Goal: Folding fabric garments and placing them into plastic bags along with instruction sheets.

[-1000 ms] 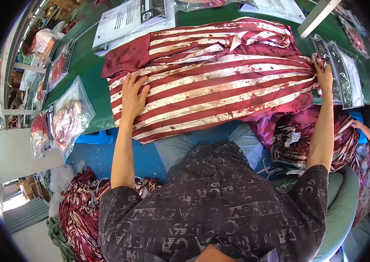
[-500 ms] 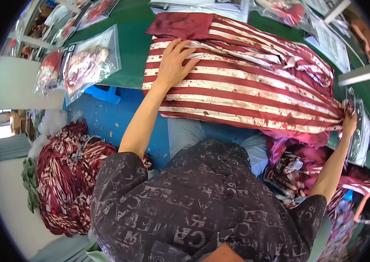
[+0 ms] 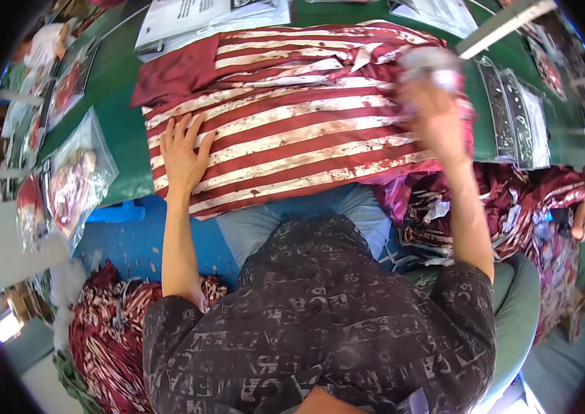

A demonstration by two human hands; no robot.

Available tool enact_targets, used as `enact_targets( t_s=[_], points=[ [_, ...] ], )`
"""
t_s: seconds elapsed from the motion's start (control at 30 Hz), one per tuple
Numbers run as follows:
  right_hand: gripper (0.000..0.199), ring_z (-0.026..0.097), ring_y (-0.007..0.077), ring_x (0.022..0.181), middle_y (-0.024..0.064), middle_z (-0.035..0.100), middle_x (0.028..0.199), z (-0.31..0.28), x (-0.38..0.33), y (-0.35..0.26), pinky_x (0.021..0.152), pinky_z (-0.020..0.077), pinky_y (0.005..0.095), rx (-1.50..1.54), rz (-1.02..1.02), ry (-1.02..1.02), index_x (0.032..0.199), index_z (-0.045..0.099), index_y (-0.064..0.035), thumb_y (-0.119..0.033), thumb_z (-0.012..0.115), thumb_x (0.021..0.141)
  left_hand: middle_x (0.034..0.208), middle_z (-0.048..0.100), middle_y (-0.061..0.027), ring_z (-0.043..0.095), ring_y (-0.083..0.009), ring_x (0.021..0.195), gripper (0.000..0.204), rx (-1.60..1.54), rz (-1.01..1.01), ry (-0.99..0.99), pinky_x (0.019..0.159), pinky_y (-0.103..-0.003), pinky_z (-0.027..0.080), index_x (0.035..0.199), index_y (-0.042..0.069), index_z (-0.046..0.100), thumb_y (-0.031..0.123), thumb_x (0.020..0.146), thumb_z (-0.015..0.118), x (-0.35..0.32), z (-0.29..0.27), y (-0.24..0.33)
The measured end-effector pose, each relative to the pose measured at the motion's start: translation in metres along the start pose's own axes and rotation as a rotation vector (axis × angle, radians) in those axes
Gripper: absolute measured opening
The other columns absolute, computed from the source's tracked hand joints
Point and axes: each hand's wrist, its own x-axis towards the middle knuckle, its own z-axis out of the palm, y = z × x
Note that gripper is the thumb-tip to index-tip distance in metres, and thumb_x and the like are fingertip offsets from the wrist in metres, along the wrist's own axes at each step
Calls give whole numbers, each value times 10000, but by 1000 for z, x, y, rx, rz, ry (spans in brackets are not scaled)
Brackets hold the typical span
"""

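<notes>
Left hand (image 3: 183, 153) lies flat, fingers spread, on glossy red-and-cream striped cloth (image 3: 292, 117) covering the green table (image 3: 116, 131); blurred right hand (image 3: 434, 114), grip unclear.

Garment (image 3: 292, 117): dark red with cream stripes, speckled red. Table (image 3: 123, 148): green. Crate (image 3: 116, 210) below: blue. Person's shirt (image 3: 320, 317): dark grey, faded letter print. Fabric pile (image 3: 110, 331): maroon and white pattern. Papers (image 3: 196, 17): white.

Bagged garments (image 3: 75, 186) lie left on the green table (image 3: 123, 138); papers (image 3: 210, 17) at top
</notes>
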Motion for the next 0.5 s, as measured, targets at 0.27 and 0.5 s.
enact_targets(
  t_s=[0.27,0.5],
  points=[
    [409,452,322,1359,111,517,1448,-39,-21,-29,1082,383,498,411,614,414,1273,610,-86,-280,680,920,1373,589,-53,435,-359,1356,436,-13,-42,-46,1133,-481,299,1314,216,635,419,928,627,-2,-3,-1],
    [383,517,341,1227,137,555,1364,20,-52,-13,1037,396,495,202,303,126,1243,621,-73,-264,666,914,1388,580,-64,439,-362,1351,431,-8,-22,-53,1128,-465,322,1328,198,625,398,946,609,5,1,-6]
  ],
)
